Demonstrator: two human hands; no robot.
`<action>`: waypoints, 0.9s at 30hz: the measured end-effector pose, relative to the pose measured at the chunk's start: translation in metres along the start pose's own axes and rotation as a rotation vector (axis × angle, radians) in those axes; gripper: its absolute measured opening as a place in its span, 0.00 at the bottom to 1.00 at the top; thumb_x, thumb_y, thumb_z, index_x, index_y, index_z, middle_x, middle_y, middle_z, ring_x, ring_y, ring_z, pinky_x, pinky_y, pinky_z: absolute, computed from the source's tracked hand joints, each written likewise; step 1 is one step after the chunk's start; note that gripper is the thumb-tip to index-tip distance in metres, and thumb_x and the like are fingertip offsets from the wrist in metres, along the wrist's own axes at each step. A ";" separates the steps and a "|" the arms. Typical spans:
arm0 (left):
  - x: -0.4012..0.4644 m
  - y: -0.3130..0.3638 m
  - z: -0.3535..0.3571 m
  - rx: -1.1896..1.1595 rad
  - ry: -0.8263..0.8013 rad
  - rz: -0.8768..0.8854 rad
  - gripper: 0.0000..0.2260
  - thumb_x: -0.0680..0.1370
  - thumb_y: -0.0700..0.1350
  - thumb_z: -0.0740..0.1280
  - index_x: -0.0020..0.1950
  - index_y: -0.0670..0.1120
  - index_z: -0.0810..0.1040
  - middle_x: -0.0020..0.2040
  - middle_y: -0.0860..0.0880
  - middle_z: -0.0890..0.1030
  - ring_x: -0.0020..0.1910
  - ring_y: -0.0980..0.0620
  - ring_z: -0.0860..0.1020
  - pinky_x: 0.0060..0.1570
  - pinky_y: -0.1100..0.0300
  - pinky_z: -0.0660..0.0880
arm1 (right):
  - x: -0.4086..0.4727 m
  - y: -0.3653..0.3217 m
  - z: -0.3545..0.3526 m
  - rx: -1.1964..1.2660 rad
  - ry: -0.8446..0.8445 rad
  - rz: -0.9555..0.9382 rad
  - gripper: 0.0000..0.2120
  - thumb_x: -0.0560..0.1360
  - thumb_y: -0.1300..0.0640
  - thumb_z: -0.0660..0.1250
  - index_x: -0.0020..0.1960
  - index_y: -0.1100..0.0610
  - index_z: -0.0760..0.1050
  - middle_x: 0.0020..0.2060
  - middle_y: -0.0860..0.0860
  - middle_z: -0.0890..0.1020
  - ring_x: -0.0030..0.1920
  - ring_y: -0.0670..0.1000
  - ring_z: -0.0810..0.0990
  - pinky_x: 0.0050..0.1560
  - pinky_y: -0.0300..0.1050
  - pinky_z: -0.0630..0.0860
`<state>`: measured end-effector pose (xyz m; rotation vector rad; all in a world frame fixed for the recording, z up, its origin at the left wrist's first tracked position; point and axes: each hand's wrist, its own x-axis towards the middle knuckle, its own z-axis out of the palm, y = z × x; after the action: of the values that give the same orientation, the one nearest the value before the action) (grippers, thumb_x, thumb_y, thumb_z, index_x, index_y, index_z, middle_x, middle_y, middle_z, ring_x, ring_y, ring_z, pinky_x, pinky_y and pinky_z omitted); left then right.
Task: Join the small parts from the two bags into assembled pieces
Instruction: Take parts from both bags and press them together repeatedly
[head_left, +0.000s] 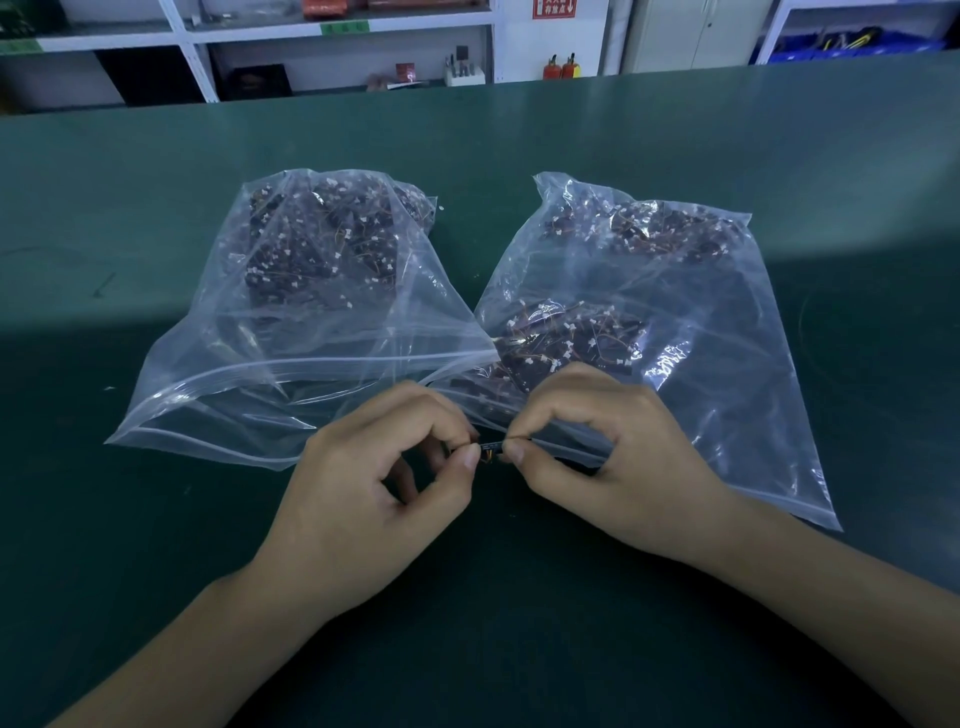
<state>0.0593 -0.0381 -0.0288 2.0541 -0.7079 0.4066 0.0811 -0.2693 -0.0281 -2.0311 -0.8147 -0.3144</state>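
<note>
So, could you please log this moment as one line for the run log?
stage: joining | left hand: pinches small part | right hand: pinches same part | left bag, right bag: open, on table

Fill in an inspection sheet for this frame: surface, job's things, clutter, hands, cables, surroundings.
Surface: dark green bench top, partly shadowed.
Job's things: left bag and right bag, clear zip bags side by side, mouths toward the person, both holding dark parts with thin wires and white connectors; small part held between the hands.
Clutter: a few pale specks on the bench.
Hands: left hand and right hand each pinch one end of the small part.
Cables: only the parts' thin wires.
Surroundings: white shelving, two red extinguishers, blue bins.
</note>
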 end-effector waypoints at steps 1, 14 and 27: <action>0.000 0.000 0.000 0.001 0.002 0.002 0.05 0.79 0.44 0.70 0.43 0.46 0.80 0.47 0.53 0.81 0.43 0.47 0.82 0.33 0.54 0.76 | 0.000 0.000 0.000 0.006 0.001 0.000 0.03 0.76 0.62 0.75 0.43 0.57 0.85 0.40 0.42 0.84 0.47 0.48 0.81 0.53 0.40 0.74; 0.000 0.000 0.002 0.010 -0.012 0.015 0.04 0.78 0.42 0.70 0.43 0.47 0.79 0.47 0.54 0.81 0.42 0.49 0.81 0.32 0.55 0.76 | -0.001 -0.001 0.000 -0.013 -0.015 -0.012 0.03 0.76 0.60 0.75 0.43 0.56 0.85 0.40 0.41 0.83 0.47 0.48 0.81 0.54 0.40 0.74; -0.001 0.000 0.001 0.023 0.040 0.018 0.05 0.80 0.45 0.70 0.45 0.46 0.81 0.47 0.54 0.81 0.41 0.48 0.82 0.34 0.56 0.76 | 0.000 0.000 -0.003 -0.027 0.016 -0.048 0.03 0.78 0.57 0.73 0.46 0.55 0.84 0.43 0.42 0.85 0.49 0.48 0.82 0.55 0.47 0.76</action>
<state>0.0587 -0.0385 -0.0296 2.0574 -0.7010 0.4665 0.0816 -0.2716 -0.0269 -2.0336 -0.8542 -0.3696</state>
